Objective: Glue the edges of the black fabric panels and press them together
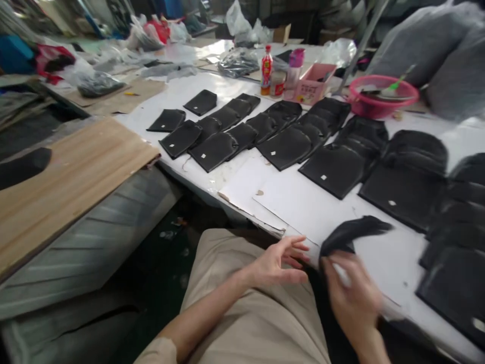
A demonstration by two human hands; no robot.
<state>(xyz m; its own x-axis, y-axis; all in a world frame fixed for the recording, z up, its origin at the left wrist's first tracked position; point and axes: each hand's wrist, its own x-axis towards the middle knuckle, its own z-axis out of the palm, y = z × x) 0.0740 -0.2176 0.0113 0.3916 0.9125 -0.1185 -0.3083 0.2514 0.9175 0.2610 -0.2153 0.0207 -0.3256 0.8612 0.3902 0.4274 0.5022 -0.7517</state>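
Observation:
My left hand [282, 263] hovers over my lap near the table's edge, fingers spread, holding nothing. To its right, my right hand [350, 290] is closed on a black piece [350, 232], which looks soft and is blurred by motion; something white also shows between the fingers. That piece hangs partly over the white table's front edge. Beyond the hands, overlapping rows of flat black pieces [335, 167] lie on the white tabletop [295, 197], many with a small white tag at the near corner.
A wooden board [76, 182] stands at the left with a dark piece on it. At the back of the table are a red bottle [266, 71], a pink box [314, 86] and a pink basin [382, 96]. Large grey bags [428, 45] fill the back right.

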